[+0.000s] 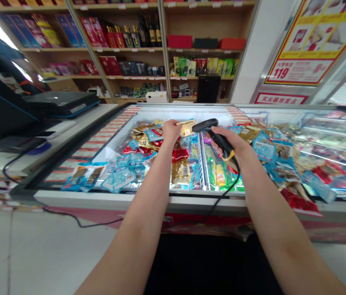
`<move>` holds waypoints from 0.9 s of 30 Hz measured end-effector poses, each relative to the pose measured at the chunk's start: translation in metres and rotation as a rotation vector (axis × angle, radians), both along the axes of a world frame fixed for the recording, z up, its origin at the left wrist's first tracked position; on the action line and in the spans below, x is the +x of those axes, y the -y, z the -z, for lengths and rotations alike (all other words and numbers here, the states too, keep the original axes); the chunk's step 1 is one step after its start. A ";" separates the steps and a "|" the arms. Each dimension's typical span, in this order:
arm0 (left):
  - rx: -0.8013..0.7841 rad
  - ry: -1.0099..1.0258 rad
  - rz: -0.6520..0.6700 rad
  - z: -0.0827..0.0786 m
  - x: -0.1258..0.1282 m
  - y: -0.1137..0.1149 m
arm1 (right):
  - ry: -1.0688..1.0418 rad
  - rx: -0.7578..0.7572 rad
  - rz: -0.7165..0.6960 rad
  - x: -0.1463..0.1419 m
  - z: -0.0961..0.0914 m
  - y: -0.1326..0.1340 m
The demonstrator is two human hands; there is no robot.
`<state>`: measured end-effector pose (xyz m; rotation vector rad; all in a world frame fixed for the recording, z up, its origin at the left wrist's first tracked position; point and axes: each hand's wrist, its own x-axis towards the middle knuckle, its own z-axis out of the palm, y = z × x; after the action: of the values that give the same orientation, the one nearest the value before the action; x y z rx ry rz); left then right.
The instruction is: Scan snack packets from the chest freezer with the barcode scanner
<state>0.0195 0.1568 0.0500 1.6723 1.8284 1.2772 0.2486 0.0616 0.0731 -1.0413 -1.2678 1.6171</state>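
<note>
Over the freezer [80,197], the left hand [171,132] pinches a gold packet [187,128] beside the right hand's [229,141] clutched scanner [214,135].

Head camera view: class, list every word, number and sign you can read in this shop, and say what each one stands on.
"119": in large red digits on the yellow-and-red poster.
"灭火器放置点": in white on the red sign below the poster.
Too small or blurred to read: the poster's other lines, the shelf price tags and the labels on the snack packets.
</note>
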 end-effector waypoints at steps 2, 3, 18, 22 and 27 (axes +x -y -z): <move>0.003 0.015 0.007 0.000 0.000 -0.001 | 0.008 0.000 0.004 0.000 0.000 0.000; 0.005 0.022 0.007 0.000 0.001 0.000 | 0.009 0.000 0.003 0.000 0.000 0.000; 0.038 0.023 0.011 0.001 0.000 -0.001 | -0.010 0.040 -0.070 0.004 0.002 -0.004; 0.048 0.028 0.017 0.003 0.000 -0.005 | -0.005 0.035 -0.085 0.004 0.002 -0.004; 0.052 0.044 0.021 0.005 0.000 -0.009 | 0.016 0.017 -0.068 0.003 0.001 -0.002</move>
<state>0.0192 0.1653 0.0446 1.6726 1.7618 1.3532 0.2514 0.0638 0.0724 -1.0125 -1.3378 1.6494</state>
